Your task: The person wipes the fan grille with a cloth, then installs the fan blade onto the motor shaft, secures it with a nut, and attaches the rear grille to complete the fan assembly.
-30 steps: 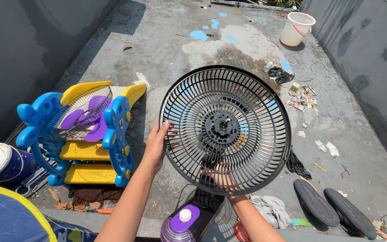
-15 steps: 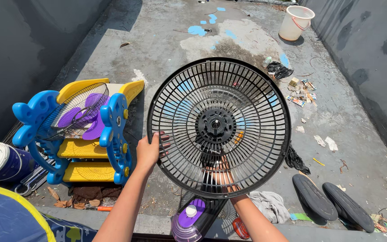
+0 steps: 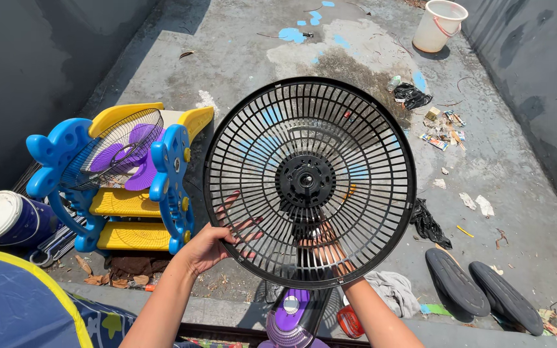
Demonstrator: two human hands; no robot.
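Note:
I hold a round black plastic fan grille (image 3: 309, 182) upright in front of me. My left hand (image 3: 209, 243) grips its lower left rim, fingers spread behind the bars. My right hand (image 3: 327, 248) is behind the grille's lower middle, seen through the bars, holding it near the hub. Below the grille stands a purple fan body (image 3: 293, 319) at the bottom edge of the view.
A blue and yellow toy slide (image 3: 124, 193) at left carries a wire grille and purple fan blade (image 3: 122, 153). A white-lidded blue drum (image 3: 4, 219) sits far left, a white bucket (image 3: 439, 24) at top right, two black fan bases (image 3: 481, 290) at lower right, and litter lies on the concrete.
The grille has been lifted and shifted left, away from the fan body. My left hand slid down its rim to the lower left.

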